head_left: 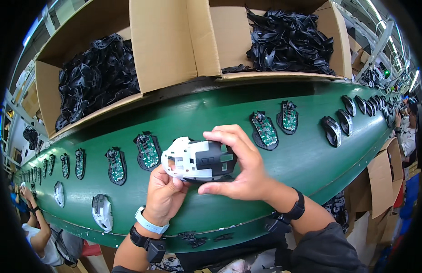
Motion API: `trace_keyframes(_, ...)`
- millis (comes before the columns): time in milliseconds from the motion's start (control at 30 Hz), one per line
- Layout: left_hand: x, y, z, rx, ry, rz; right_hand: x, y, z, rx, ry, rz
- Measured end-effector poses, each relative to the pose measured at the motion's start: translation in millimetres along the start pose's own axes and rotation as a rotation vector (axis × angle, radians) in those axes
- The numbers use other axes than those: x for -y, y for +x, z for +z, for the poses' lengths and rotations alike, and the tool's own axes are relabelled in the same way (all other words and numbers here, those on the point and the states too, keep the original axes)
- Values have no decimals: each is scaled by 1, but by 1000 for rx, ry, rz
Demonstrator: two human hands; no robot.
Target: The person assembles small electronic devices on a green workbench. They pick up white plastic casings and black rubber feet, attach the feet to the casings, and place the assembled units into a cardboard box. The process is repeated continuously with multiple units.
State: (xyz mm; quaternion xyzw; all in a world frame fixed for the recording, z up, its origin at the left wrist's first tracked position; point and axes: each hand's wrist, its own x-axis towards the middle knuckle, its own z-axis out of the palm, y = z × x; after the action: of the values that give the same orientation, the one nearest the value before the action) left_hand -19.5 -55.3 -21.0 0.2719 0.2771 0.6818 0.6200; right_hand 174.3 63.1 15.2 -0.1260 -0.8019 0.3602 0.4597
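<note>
Over the green belt I hold a white and black computer mouse shell [188,158], tilted so its cut-outs face me. My left hand [164,191] grips its white end from below, thumb on the lower edge. My right hand [247,170] wraps round the black end, thumb below and fingers above. A mouse base with a green circuit board [148,151] lies just beyond my left hand. Two more bases with boards [264,131] sit past my right hand. Whatever is under the shell is hidden.
Cardboard boxes of black plastic parts [288,43] stand along the far side. More board-bearing bases [116,166] and white-and-black shells [102,213] lie at left. Closed-looking mice [332,131] line the right. Small black parts [192,239] lie at the near edge. Co-workers sit at both ends.
</note>
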Motion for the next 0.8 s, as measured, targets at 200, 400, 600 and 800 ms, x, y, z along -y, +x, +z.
trace_keyframes(200,-7,-7,8,32,-16,16,8,3,7,-42,94,2)
trace_keyframes(400,-42,-17,-10,317,88,-76,40,42,-3,185,254,2)
trace_keyframes(600,-72,-7,-31,570,-324,-377,50,108,35,802,125,-166)
trace_keyframes(800,-86,-13,-69,303,-319,-54,57,198,87,903,-27,-347)
